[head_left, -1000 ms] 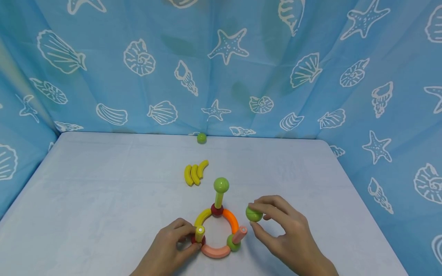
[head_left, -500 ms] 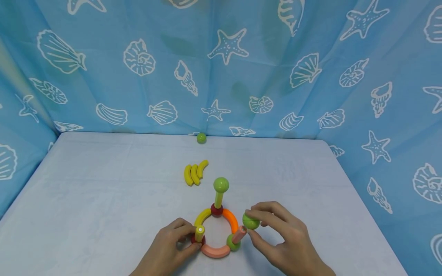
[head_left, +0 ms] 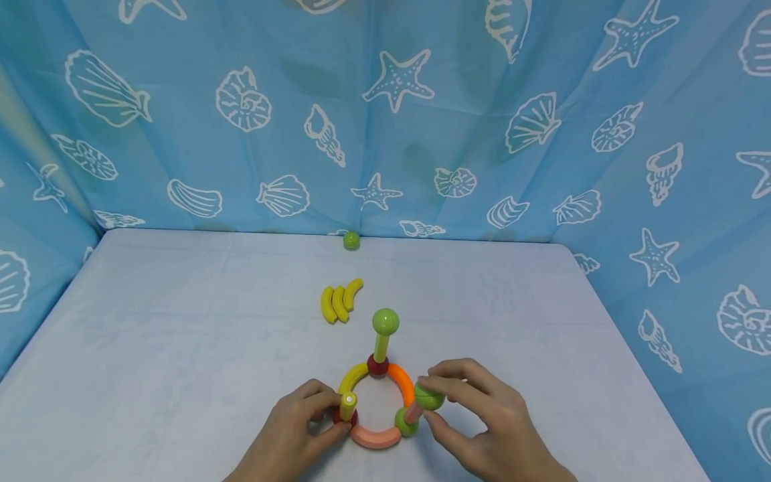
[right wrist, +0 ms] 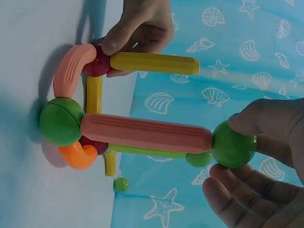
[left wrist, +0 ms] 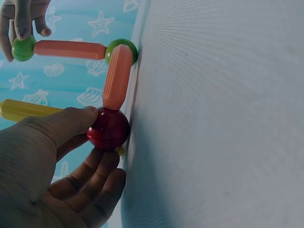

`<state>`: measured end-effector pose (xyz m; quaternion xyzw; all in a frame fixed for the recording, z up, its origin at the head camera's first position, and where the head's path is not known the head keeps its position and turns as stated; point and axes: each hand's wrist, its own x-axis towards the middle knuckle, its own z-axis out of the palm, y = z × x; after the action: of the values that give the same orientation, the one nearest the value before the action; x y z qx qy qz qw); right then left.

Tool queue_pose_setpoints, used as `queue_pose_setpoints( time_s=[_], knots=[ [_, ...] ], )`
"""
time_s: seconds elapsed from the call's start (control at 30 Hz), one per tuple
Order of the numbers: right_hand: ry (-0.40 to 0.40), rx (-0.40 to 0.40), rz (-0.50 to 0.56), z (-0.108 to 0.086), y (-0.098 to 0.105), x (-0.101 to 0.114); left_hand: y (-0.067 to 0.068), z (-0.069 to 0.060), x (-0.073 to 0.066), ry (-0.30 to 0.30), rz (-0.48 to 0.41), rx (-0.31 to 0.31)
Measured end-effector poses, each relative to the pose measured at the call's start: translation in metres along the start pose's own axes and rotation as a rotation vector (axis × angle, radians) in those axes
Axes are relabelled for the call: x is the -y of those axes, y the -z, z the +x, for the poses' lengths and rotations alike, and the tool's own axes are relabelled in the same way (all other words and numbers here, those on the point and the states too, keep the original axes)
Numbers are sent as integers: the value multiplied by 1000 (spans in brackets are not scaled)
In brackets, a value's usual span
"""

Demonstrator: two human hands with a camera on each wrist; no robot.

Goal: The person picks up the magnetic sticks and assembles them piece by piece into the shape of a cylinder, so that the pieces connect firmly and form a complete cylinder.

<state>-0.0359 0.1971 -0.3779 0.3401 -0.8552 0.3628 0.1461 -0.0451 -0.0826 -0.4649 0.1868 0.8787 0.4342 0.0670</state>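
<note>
We see the right hand [head_left: 490, 418] pinching a green ball [right wrist: 233, 144], fingers parted around it; between frames it has met the pink rod [right wrist: 147, 134] beside those fingertips, so this post looks nearly capped. Our left hand [head_left: 304, 422] grips the red ball [left wrist: 108, 129]; beyond both hands lie yellow pieces [head_left: 340, 304].

Left fingers [head_left: 319, 404], right fingers [head_left: 458, 389] curled

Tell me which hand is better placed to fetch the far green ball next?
Probably the right hand: its green ball meets the pink stick, so it could let go, while the left hand grips the red ball under the uncapped yellow stick.
</note>
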Motion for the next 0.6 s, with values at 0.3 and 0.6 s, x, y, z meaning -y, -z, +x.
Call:
queue_pose_setpoints(
  time_s=[0.3, 0.6],
  knots=[
    [4, -4, 0, 0, -2, -1, 0, 0, 0, -4, 2, -10],
    [-31, -2, 13, 0, 0, 3, 0, 0, 0, -11, 1, -16]
  ],
)
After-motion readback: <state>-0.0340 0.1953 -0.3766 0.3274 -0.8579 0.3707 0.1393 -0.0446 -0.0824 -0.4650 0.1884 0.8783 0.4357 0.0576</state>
